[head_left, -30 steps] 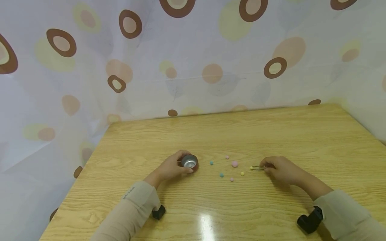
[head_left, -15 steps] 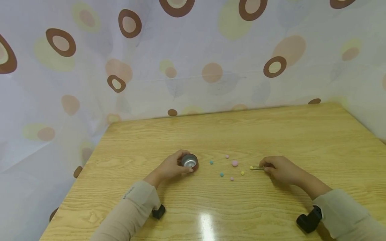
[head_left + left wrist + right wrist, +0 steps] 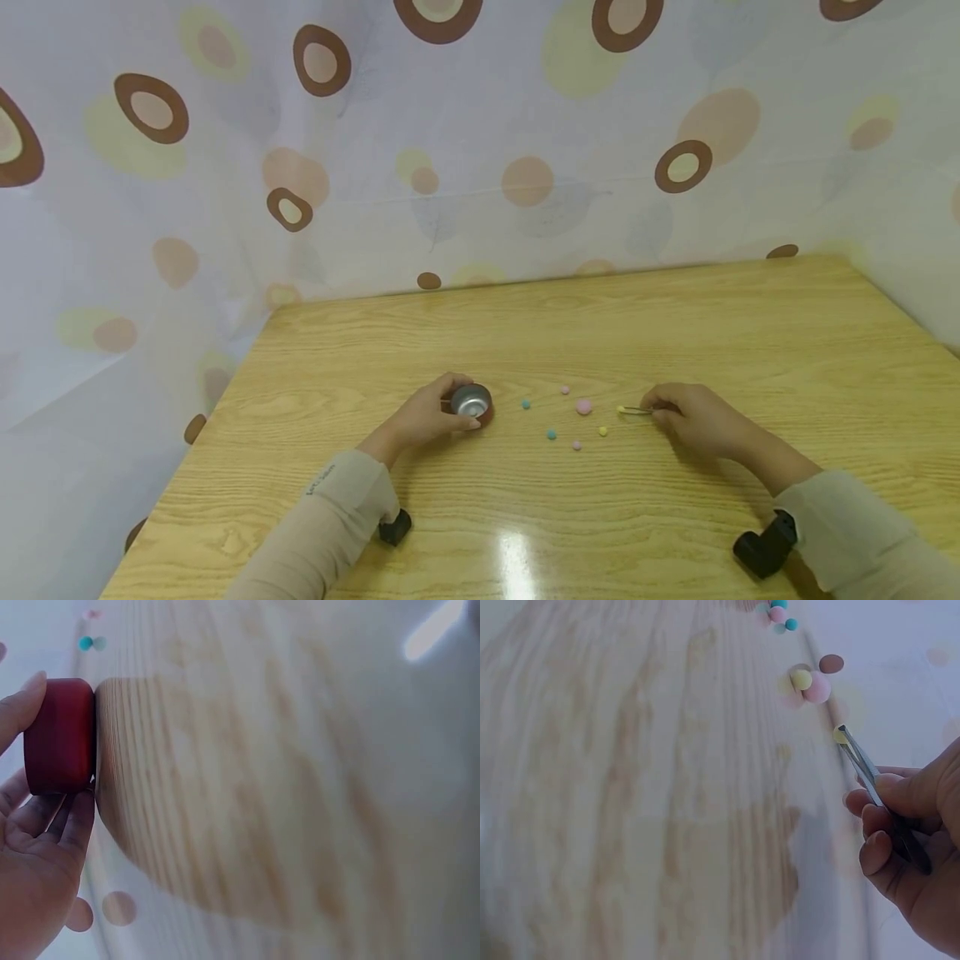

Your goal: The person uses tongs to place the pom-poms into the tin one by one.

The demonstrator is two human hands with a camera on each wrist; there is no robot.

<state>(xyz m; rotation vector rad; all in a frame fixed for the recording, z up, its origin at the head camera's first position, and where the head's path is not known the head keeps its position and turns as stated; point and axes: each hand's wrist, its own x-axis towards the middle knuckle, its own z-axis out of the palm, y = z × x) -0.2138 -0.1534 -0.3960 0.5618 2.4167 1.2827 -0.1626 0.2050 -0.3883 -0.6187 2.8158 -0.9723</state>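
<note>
My left hand [image 3: 429, 418] holds a small bowl [image 3: 472, 402], silver inside and red outside, which stands upright on the table. Fingers and thumb lie around the bowl's red wall [image 3: 61, 739] in the left wrist view. On the right, my right hand [image 3: 699, 421] grips metal tweezers [image 3: 866, 766] between thumb and fingers. A small yellow ball [image 3: 840, 735] sits between the tweezer tips, seemingly just above the table. Between the hands lie a larger pink ball [image 3: 583, 407], another yellow ball [image 3: 603, 432], two small pink balls [image 3: 565, 390] and two blue balls [image 3: 551, 434].
The wood-grain table [image 3: 420, 342] stretches out on all sides of the balls. A patterned sheet [image 3: 480, 167] hangs behind it and along both sides. Black wrist cameras [image 3: 767, 546] are strapped under both sleeves.
My right hand has moved slightly left and away from me, carrying the tweezers and the yellow ball with it. My left hand and the bowl have stayed in place.
</note>
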